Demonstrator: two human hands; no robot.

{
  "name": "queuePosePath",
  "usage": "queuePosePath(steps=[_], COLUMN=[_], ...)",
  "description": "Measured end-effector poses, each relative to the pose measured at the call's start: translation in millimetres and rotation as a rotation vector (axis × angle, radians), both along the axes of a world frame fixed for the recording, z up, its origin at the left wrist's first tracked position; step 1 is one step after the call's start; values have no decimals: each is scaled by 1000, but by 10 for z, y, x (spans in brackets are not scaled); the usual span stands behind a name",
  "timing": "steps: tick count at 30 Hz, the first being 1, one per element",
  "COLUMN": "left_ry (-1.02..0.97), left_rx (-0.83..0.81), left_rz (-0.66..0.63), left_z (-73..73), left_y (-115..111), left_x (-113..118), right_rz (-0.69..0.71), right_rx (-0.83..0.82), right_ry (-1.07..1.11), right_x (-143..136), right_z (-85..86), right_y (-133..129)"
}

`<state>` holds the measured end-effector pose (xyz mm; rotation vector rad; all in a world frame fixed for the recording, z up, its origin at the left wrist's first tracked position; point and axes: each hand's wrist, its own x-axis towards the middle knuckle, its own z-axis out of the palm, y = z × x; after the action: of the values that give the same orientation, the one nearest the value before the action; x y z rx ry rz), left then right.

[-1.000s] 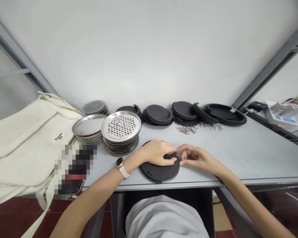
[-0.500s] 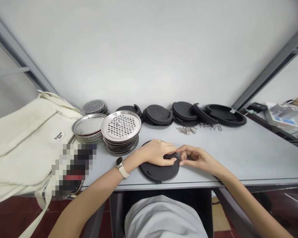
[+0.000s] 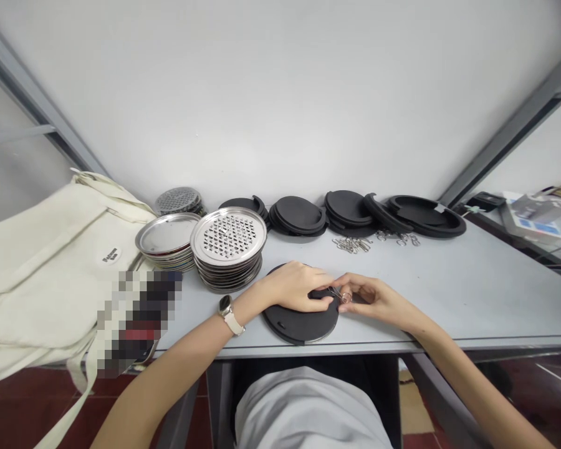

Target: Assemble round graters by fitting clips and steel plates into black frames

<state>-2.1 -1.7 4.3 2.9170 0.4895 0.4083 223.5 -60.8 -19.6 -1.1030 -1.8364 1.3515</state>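
Black disc (image 3: 306, 321) and small wire clip (image 3: 335, 292) near the front edge of a pale grey desk (image 3: 472, 293)

The disc is round and matte black, lying flat close to the desk's front edge and well apart from its back edge. A short dark slot marks its left part, and a thin silvery line follows its front right rim. The clip, of shiny silver wire, sits at the disc's right rim, its rounded loop toward the desk's right edge. Whether the two are joined is unclear.

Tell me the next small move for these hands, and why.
Probably nudge the metal wire piece toward the black disc with the right hand: that hand pinches the piece at the disc's edge, while the left hand lies on top.
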Motion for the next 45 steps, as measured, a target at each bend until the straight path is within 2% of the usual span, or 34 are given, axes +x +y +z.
queuePosePath(steps=[22, 45], left_ry=[13, -13], left_rx=[5, 27], left_rz=[8, -12], left_z=[6, -11], left_y=[-3, 3], left_x=[2, -3], right_rz=[8, -36], right_rx=[1, -16], right_ry=[-72, -29], right_x=[11, 16], right_z=[76, 12], right_y=[-28, 6])
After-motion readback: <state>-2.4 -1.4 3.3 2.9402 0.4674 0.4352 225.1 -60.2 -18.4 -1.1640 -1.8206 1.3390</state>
